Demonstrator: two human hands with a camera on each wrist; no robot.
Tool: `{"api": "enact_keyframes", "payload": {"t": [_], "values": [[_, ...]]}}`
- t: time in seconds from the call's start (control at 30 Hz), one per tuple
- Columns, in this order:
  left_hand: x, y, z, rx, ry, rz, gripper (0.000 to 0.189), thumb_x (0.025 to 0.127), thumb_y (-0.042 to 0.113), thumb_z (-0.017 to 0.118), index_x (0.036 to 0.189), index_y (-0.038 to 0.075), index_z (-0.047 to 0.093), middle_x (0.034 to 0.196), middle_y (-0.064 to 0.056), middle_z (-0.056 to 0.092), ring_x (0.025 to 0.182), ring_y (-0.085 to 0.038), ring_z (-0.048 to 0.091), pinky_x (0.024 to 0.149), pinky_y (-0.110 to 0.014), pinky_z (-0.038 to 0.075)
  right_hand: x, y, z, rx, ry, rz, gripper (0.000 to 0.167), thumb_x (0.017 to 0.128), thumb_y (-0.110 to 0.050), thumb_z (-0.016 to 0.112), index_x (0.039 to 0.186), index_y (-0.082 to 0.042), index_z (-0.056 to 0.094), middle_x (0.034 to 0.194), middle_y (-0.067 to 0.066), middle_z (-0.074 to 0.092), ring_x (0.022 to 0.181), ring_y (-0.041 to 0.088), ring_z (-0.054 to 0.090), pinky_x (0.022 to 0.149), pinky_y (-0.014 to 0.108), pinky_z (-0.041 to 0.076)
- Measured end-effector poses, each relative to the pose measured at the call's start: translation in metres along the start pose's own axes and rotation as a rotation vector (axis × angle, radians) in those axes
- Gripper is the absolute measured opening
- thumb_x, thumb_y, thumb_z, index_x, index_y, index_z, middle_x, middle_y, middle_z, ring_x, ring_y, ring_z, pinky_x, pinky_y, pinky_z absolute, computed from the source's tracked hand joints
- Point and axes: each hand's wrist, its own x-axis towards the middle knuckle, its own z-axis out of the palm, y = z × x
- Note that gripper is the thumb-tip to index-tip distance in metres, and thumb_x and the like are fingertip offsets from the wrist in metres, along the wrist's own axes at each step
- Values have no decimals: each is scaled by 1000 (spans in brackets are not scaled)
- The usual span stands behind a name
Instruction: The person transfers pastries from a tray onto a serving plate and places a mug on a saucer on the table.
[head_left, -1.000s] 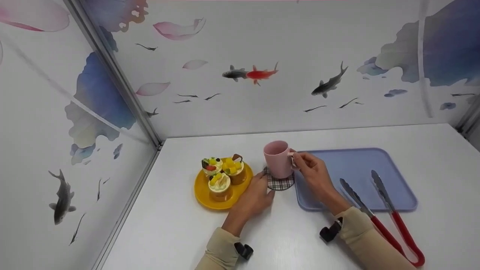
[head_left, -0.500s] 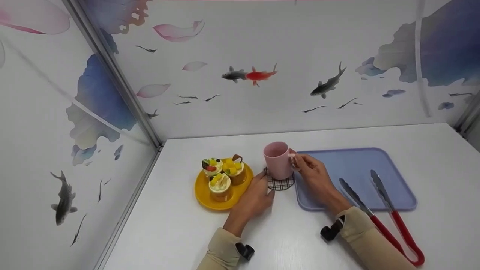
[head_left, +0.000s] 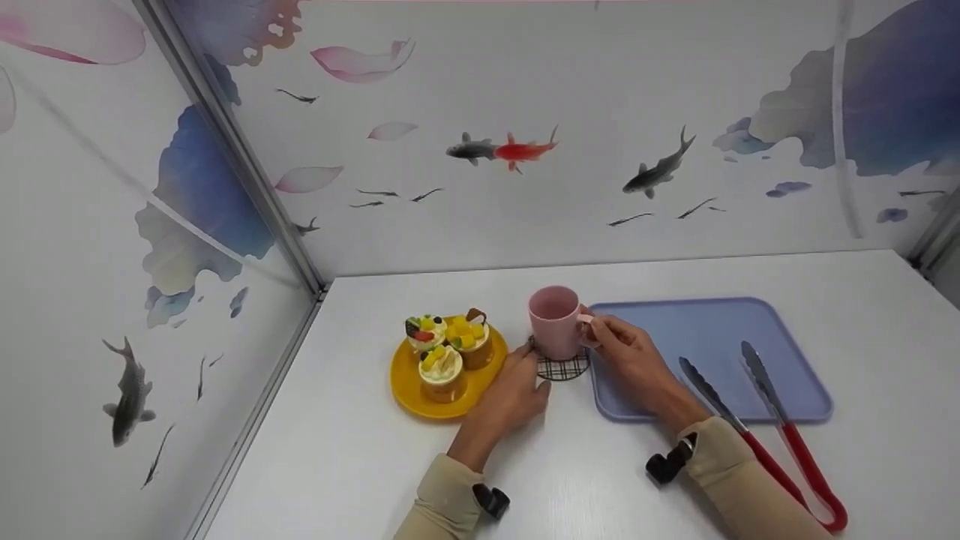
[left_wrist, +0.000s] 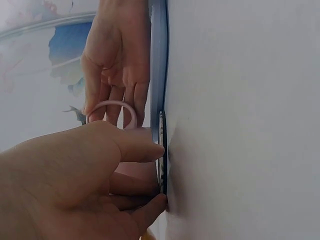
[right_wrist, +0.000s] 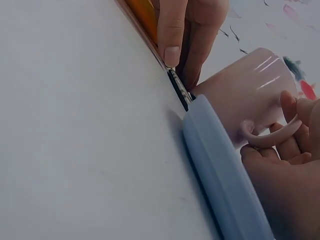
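A pink mug stands on a round black-and-white checked coaster in the head view, covering its far part. My right hand pinches the mug's handle, its thumb on top, as the right wrist view also shows. My left hand holds the coaster's left edge between thumb and fingers; in the left wrist view the thumb lies against the coaster's rim. Just left of that hand is a yellow plate bearing three dessert cups topped with cream and fruit.
A blue-purple tray lies to the right, its left edge beside the coaster. Red-handled tongs rest across the tray's front edge, their tips apart. A printed wall bounds the table at the back, another at the left.
The mug and right hand have shifted very slightly toward me. My left hand stays at the coaster; plate, tray and tongs have not moved.
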Motion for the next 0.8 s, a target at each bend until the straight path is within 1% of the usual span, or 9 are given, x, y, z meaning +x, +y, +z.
{"api": "enact_keyframes", "payload": {"t": [0.1,0.17,0.27,0.33,0.43,0.53,0.63,0.8], "values": [[1,0,-2,3,-2,7,70,107,23,68,167,5,39,176,-11,39,161,-24,43,130,-42,40,-2,-1,0,-9,26,27,38,113,-29,55,123,6,66,138,5,69,132,8,62,113,23,53],[2,0,-3,2,-1,5,70,106,22,69,167,4,38,176,-11,39,161,-25,43,130,-43,40,-3,-2,2,-10,29,33,34,114,-28,54,118,4,65,124,10,66,120,15,62,109,26,53],[2,-2,-4,-9,-5,2,73,105,21,70,168,5,36,176,-10,38,161,-25,43,130,-43,40,-5,-4,8,-13,25,37,33,115,-26,51,111,6,57,116,13,58,114,22,57,104,30,52],[1,-2,-3,-18,-15,0,76,105,22,70,170,6,33,177,-10,36,161,-24,42,130,-43,39,-7,-5,12,-28,32,44,35,115,-26,51,112,8,55,115,14,57,114,23,57,103,31,52],[0,-5,-3,-19,-19,5,79,105,22,70,171,6,30,178,-10,35,162,-24,40,131,-43,38,-10,-7,18,-97,27,47,38,116,-28,50,116,9,55,117,15,58,116,25,59,103,32,53],[0,-7,-5,-29,-9,12,80,105,22,71,171,6,29,178,-11,35,162,-24,41,131,-43,39,-10,-9,23,-167,18,53,43,115,-33,50,120,9,57,121,16,59,119,27,58,103,34,53],[0,-9,-7,-52,-5,14,79,105,22,70,171,6,30,178,-10,34,162,-24,40,131,-43,38,-10,-11,24,-213,28,70,43,114,-37,52,125,4,60,126,15,62,121,27,58,104,33,53],[0,-9,-8,-99,-17,-5,78,106,22,68,172,7,28,179,-10,31,164,-25,37,133,-45,35,-11,-15,20,-228,72,110,43,111,-41,59,133,-3,63,132,15,69,127,26,63,108,28,55]]}}
